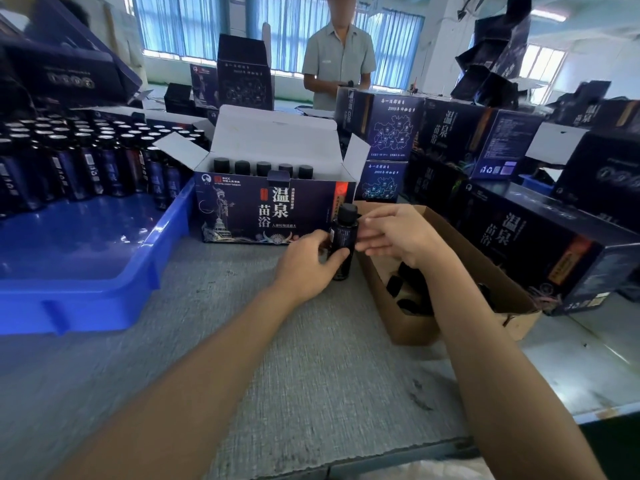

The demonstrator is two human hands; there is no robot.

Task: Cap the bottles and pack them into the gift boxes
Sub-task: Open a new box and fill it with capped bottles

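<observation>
A dark bottle (343, 237) with a black cap (347, 212) on top stands upright just in front of the open gift box (270, 209). My left hand (306, 263) grips the bottle's body from the left. My right hand (394, 233) is beside the bottle on the right, fingers stretched toward its upper part and touching it. The gift box has its flaps up and a row of several capped bottles (263, 168) along its back.
A blue tray (86, 258) at left holds many bottles (79, 161). A brown carton (460, 285) with loose black caps (408, 289) sits under my right forearm. Closed gift boxes (519, 237) are stacked at right. A person (339, 60) stands across the table.
</observation>
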